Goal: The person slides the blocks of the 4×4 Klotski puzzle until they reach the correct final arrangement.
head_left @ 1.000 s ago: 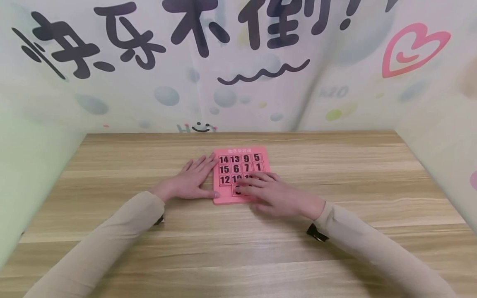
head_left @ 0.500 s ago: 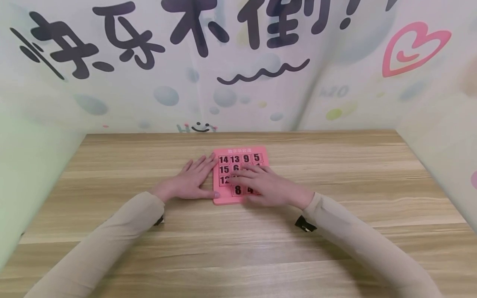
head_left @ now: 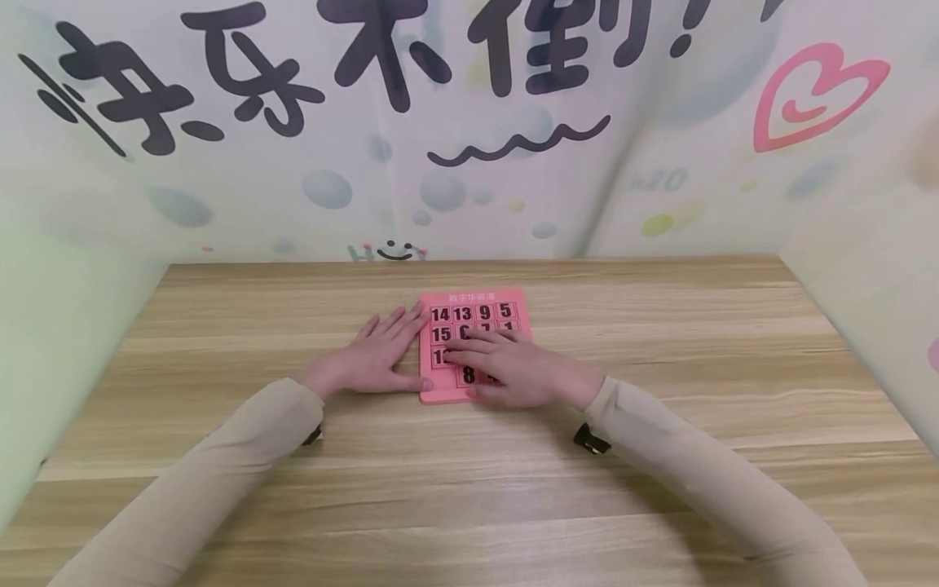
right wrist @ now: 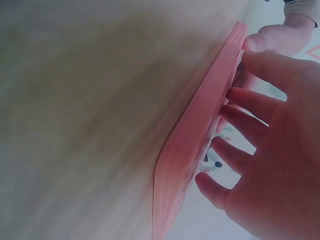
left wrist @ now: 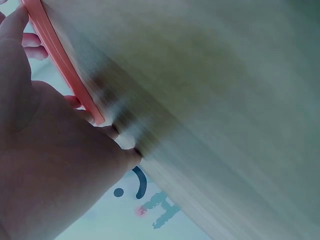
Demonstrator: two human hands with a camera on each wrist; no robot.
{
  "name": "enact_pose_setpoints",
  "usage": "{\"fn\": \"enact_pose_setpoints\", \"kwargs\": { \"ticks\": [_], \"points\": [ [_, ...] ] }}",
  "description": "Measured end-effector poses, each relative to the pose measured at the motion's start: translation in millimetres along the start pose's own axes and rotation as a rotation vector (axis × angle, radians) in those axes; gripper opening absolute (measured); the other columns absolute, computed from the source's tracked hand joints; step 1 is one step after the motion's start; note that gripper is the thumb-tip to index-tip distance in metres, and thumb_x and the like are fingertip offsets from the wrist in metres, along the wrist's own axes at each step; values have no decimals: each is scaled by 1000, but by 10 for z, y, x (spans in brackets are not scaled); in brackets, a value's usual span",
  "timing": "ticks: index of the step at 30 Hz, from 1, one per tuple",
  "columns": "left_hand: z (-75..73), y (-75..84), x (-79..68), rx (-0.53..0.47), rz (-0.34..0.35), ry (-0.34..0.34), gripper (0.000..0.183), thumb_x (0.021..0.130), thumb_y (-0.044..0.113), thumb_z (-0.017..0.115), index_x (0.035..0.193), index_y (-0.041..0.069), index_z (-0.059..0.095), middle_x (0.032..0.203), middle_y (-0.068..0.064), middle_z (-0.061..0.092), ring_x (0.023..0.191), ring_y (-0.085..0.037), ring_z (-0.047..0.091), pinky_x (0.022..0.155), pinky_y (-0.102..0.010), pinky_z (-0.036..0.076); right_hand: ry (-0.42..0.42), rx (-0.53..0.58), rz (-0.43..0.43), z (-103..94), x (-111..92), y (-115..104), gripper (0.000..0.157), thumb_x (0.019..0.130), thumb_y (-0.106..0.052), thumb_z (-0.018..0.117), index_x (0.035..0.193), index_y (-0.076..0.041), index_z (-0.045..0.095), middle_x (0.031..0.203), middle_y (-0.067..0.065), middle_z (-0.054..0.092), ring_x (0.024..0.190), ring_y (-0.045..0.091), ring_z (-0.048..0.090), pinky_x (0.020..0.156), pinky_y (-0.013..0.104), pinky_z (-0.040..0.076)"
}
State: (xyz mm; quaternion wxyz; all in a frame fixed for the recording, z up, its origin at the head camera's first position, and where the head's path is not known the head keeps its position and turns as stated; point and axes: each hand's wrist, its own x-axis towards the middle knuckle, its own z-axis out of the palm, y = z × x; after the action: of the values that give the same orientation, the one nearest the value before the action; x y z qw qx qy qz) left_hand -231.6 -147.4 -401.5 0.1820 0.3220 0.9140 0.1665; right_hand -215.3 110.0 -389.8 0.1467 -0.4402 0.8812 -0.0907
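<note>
A pink sliding number puzzle [head_left: 469, 298] with black-numbered tiles lies flat on the table in the head view. Its nearest row shows a bare pink slot at the left, beside the 8 tile [head_left: 468, 376]. My left hand [head_left: 372, 359] rests along the puzzle's left edge, fingers straight, thumb at the near left corner. Over the middle and right tiles lies my right hand [head_left: 517, 371], fingers spread, covering several numbers. In the right wrist view, the fingertips of my right hand [right wrist: 280, 135] reach the tile face, and the left thumb [right wrist: 256, 42] shows at the far corner.
The wood-grain table [head_left: 469, 505] stretches around the puzzle on all sides. Behind it stands a white printed wall [head_left: 469, 196] with large black characters and a pink heart. Black straps [head_left: 591, 439] show under the beige sleeves [head_left: 697, 456].
My right hand has shifted left across the tiles, uncovering the 8 and now partly covering the 12. The left hand and the puzzle frame have stayed in place.
</note>
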Motion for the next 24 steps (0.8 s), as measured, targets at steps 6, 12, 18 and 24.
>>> {"fn": "enact_pose_setpoints", "kwargs": {
  "ticks": [6, 12, 18, 24],
  "points": [
    [-10, 20, -10, 8, -1, 1, 100, 90, 54, 60, 154, 1, 6, 160, -16, -5, 145, -37, -4, 113, -58, -4, 3, -27, -11, 18, -67, -61, 59, 99, -38, 51, 151, -16, 34, 156, 3, 31, 144, 28, 19, 114, 55, 14],
    [-17, 25, -11, 13, 1, 9, 99, 90, 53, 61, 154, 0, 6, 160, -16, -4, 145, -37, -3, 113, -58, -4, 41, -73, -97, 15, -122, -114, 57, 97, -35, 55, 147, -12, 42, 150, 3, 40, 141, 27, 27, 115, 50, 18],
    [-18, 22, -13, 12, 2, 8, 99, 90, 53, 61, 154, 0, 6, 160, -16, -4, 145, -38, -3, 113, -57, -4, 59, -54, -142, 8, -142, -135, 55, 97, -34, 57, 144, -8, 45, 149, 6, 43, 140, 28, 29, 115, 46, 19],
    [-14, 29, -11, 8, -2, 6, 100, 89, 53, 61, 154, 0, 6, 160, -16, -4, 145, -37, -3, 113, -57, -4, 55, -25, -140, 22, -157, -124, 56, 97, -33, 57, 145, -8, 44, 150, 6, 41, 141, 27, 28, 115, 44, 20]
  ]
}}
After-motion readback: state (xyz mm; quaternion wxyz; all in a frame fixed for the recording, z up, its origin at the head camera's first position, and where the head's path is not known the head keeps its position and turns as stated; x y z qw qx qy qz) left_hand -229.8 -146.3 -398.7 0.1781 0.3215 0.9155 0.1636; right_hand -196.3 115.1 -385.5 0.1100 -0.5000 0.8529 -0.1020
